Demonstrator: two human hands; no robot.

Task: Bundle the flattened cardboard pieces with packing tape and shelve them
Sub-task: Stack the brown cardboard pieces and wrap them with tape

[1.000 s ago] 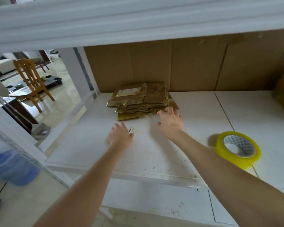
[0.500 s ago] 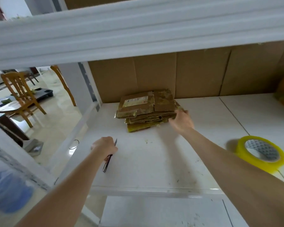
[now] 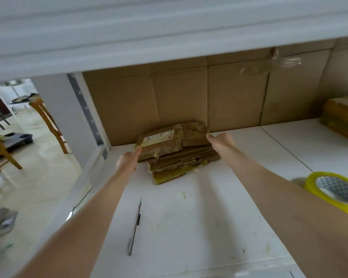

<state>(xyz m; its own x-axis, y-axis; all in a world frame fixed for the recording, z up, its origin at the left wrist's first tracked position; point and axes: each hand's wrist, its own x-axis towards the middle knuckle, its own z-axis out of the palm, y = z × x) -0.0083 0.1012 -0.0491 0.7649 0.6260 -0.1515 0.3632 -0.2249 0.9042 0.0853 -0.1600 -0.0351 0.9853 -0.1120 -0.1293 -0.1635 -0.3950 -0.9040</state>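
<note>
A taped bundle of flattened cardboard pieces [image 3: 175, 149] lies on the white shelf [image 3: 189, 217], close to the brown cardboard back wall. My left hand [image 3: 128, 162] touches the bundle's left edge, thumb against the top piece. At the bundle's right edge, my right hand [image 3: 221, 140] has its fingers on the top piece's corner. A roll of yellow packing tape [image 3: 335, 192] lies flat on the shelf at the right, beside my right forearm.
A slim utility knife [image 3: 135, 223] lies on the shelf near the front, between my arms. Another yellowish cardboard bundle [image 3: 342, 119] sits at the far right. The upper shelf's white beam [image 3: 169, 33] hangs overhead. Wooden chairs [image 3: 0, 149] stand on the floor to the left.
My left hand has let go of the knife, which now lies on the shelf, and moved to the bundle's left edge. My right hand has shifted along the bundle's right side.
</note>
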